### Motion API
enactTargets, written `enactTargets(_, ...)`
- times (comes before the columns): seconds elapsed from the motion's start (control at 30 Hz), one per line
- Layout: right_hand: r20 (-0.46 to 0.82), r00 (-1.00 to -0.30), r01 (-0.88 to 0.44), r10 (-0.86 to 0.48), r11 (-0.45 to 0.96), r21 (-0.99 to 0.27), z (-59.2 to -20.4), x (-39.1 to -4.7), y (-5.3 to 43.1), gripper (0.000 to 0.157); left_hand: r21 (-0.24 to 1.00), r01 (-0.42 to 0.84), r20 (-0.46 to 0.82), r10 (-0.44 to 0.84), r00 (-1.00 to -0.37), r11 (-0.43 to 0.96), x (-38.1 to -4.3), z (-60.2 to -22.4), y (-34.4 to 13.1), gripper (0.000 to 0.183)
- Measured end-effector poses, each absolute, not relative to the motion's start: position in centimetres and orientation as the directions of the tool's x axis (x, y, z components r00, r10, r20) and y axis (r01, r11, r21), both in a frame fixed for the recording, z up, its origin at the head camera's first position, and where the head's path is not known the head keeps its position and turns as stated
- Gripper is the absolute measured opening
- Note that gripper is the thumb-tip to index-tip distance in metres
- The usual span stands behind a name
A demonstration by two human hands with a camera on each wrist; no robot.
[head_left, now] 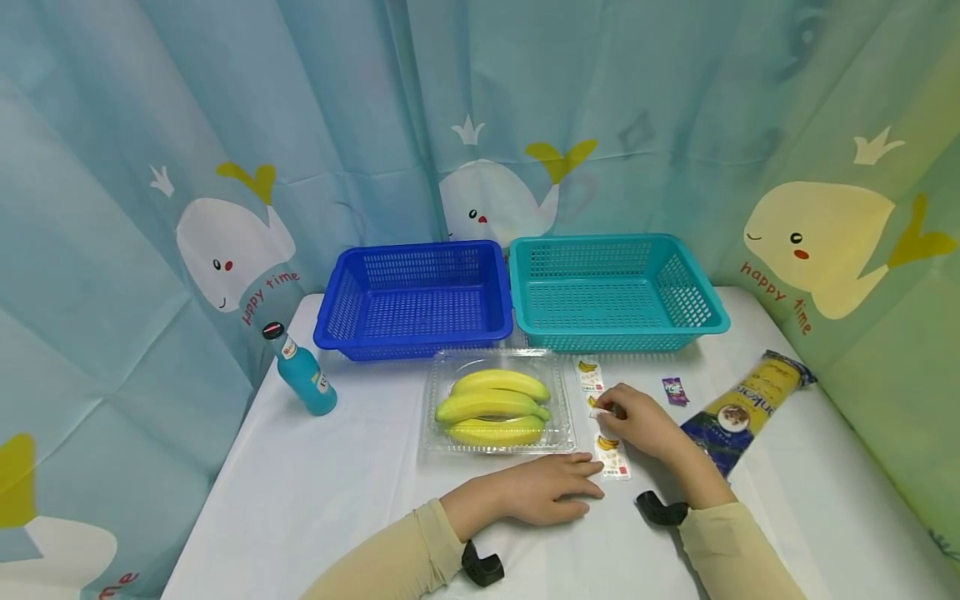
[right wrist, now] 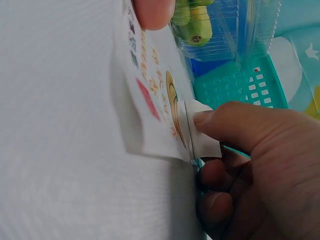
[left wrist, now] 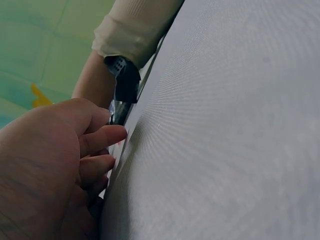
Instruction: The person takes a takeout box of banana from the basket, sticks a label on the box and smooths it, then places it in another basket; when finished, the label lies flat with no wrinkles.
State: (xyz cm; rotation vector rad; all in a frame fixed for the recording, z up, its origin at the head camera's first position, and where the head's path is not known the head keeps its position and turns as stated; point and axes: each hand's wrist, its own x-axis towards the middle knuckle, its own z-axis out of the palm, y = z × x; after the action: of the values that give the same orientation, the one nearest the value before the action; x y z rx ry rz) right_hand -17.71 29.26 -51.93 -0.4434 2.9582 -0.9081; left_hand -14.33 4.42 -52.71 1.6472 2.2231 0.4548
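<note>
A paper strip of banana-print stickers (head_left: 612, 461) lies on the white table. My right hand (head_left: 643, 423) holds its middle, and in the right wrist view the thumb (right wrist: 220, 122) pinches a white paper edge beside a banana picture. There the sticker paper (right wrist: 155, 87) bends up off the cloth. My left hand (head_left: 551, 489) rests palm down with fingers spread, fingertips right at the strip's near end. Left of the strip is a clear plastic clamshell box (head_left: 566, 433) with several yellow bananas (head_left: 491, 405) in it.
A dark blue basket (head_left: 412, 343) and a teal basket (head_left: 607, 340) stand at the back against a whale-print curtain. At the left is a blue bottle (head_left: 307, 379). A small purple packet (head_left: 675, 391) and a yellow-and-blue bag (head_left: 742, 412) lie at the right.
</note>
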Motion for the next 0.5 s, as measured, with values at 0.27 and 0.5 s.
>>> enactTargets(0.27, 0.076, -0.98, -0.194, -0.185, 0.785, -0.588, -52.2, -18.0, 30.0, 0.008, 0.438, 0.855, -0.078, 0.959, -0.273, 0.279, -14.3, -52.8, 4.6, 0.042)
enactTargets(0.5, -0.1, -0.992, 0.027, -0.073, 0.66, -0.75, -51.9, -18.3, 30.4, 0.023, 0.434, 0.852, -0.089, 0.955, -0.284, 0.293, -14.4, -53.1, 4.7, 0.042)
